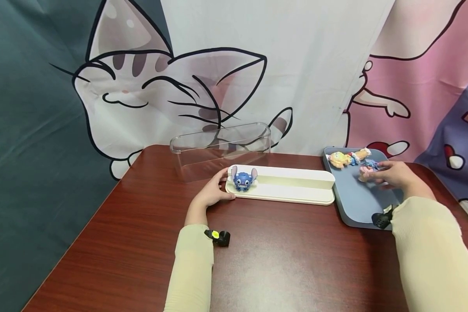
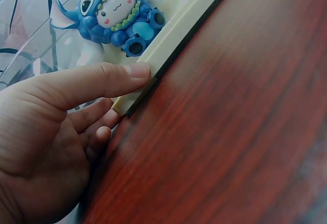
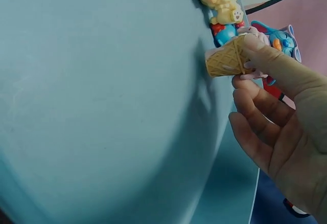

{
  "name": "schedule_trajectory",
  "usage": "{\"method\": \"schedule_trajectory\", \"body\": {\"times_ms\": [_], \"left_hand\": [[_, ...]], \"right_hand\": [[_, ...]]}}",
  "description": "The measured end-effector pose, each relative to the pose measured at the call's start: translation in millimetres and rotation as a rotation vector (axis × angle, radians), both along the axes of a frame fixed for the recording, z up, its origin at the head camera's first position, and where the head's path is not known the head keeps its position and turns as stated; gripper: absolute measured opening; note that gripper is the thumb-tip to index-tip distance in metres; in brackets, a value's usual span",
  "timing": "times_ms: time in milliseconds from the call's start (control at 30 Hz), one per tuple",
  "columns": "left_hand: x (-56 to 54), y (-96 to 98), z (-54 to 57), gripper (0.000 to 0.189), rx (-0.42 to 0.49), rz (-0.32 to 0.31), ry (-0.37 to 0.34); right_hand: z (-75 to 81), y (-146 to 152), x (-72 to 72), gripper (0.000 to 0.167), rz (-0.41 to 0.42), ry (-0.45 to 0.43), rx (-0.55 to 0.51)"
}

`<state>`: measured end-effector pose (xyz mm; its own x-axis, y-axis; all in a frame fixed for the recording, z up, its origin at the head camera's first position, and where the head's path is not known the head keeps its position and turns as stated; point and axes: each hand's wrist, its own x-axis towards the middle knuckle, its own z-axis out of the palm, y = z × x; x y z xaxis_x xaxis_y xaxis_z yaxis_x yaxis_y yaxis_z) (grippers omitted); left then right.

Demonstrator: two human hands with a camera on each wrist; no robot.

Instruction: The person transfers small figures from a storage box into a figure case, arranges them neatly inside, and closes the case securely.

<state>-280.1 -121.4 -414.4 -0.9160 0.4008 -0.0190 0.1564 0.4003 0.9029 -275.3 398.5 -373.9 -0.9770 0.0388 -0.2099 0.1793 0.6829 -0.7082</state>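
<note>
One reddish-brown wood-grain table point(image 1: 140, 242) lies beneath both hands, and a cartoon-printed cloth backdrop point(image 1: 312, 65) hangs beyond them. Three figurines show. One blue figurine point(image 1: 243, 181) stands just right of the left hand point(image 1: 212, 190), on the single cream base point(image 1: 292, 194), whose end that hand grips. One cone figurine point(image 3: 222, 60) is pinched between the thumb and fingers of the right hand point(image 1: 399, 175), over the one blue-grey tray point(image 1: 359, 203). One yellow-headed figurine point(image 1: 338, 159) lies in it, just beyond those fingers. One clear cover point(image 1: 203, 167) stands beyond the left hand.
</note>
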Motion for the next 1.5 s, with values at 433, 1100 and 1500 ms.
{"method": "schedule_trajectory", "body": {"times_ms": [433, 1100, 1500], "left_hand": [[-9.0, -2.3, -15.1, 0.093, 0.009, 0.019, 0.007], [5.0, -1.0, 8.5, 0.089, 0.014, -0.002, -0.01], [0.7, -0.7, 0.9, 0.09, 0.02, -0.011, -0.005]], "right_hand": [[15.4, -7, -4.2, 0.08, 0.034, 0.033, 0.061], [42.5, -35, -10.4, 0.062, 0.055, 0.158, 0.021], [48.6, -53, -8.6, 0.057, 0.081, 0.188, 0.004]]}}
